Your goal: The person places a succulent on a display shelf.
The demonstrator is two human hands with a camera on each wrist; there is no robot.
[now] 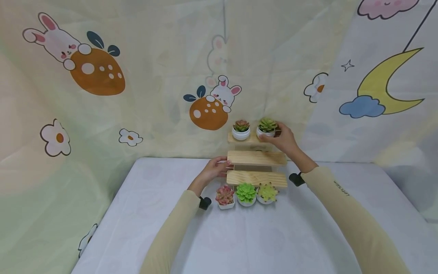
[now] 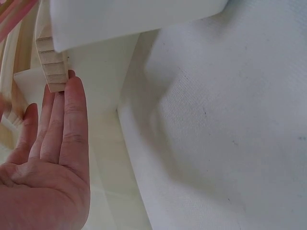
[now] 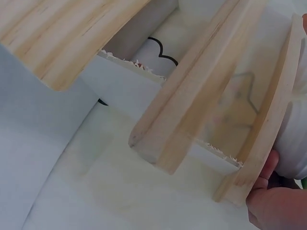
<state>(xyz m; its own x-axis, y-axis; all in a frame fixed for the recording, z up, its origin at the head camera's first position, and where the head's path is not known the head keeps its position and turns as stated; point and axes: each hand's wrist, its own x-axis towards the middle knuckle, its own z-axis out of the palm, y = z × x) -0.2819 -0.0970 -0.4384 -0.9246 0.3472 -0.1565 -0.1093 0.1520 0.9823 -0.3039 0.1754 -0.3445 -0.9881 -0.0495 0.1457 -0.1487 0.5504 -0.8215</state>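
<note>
A three-step wooden display stand (image 1: pixel 256 158) with white side panels stands at the back of the table. My right hand (image 1: pixel 283 140) holds a green succulent (image 1: pixel 267 125) in a white ribbed pot at the right end of the top step. Beside it on that step is a reddish-green succulent (image 1: pixel 241 126) in a white pot. My left hand (image 2: pixel 53 158) is at the stand's left end, its straight fingers touching the end of a wooden board (image 2: pixel 52 62).
In front of the stand, a pink succulent (image 1: pixel 224 196), a bright green succulent (image 1: pixel 246 193) and a yellow-green succulent (image 1: pixel 268 193) stand in a row in white pots. A printed cloth backdrop (image 1: pixel 164 95) hangs right behind the white table (image 1: pixel 253 239).
</note>
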